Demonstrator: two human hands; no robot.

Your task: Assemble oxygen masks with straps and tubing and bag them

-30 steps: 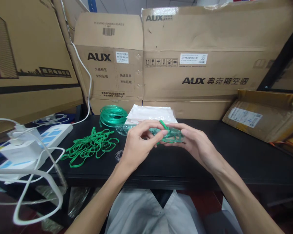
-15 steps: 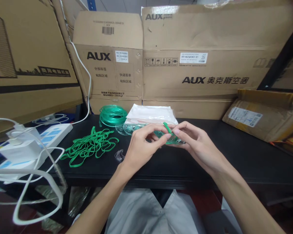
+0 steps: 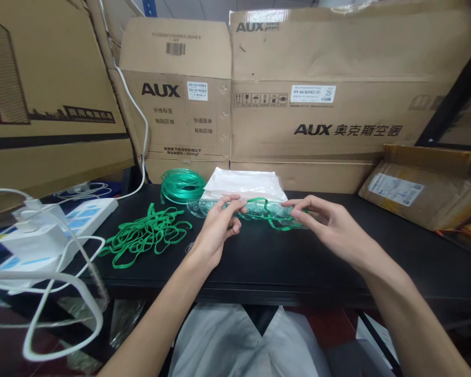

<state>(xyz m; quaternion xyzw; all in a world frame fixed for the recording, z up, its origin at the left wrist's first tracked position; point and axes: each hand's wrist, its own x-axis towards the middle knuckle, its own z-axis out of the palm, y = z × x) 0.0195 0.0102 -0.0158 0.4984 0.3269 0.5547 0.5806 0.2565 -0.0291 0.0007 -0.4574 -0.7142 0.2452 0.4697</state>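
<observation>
A narrow green elastic strap (image 3: 259, 200) loops between my two hands, in front of several clear, green-tinted plastic pieces that look like face masks. My left hand (image 3: 220, 222) pinches near the strap's left end with thumb and forefinger, its other fingers curled. At the right end of a clear plastic mask (image 3: 286, 214), my right hand (image 3: 324, 217) has its thumb and fingers bent around the edge; its exact grip is partly hidden. Left of my hands lies a tangled pile of green elastic straps (image 3: 145, 233). Thin clear or metallic strips (image 3: 189, 247) show beside my left wrist.
Coiled green tubing (image 3: 182, 186) and white packets (image 3: 245, 183) lie at the back of the black table (image 3: 267, 267). A power strip (image 3: 90, 214) with white cables is on the left. Cardboard boxes (image 3: 298, 63) stand behind; a taped carton (image 3: 416, 183) is on the right.
My hands have moved apart, left hand leftward and right hand slightly rightward. More of the green strap now shows between them, lying across the clear plastic.
</observation>
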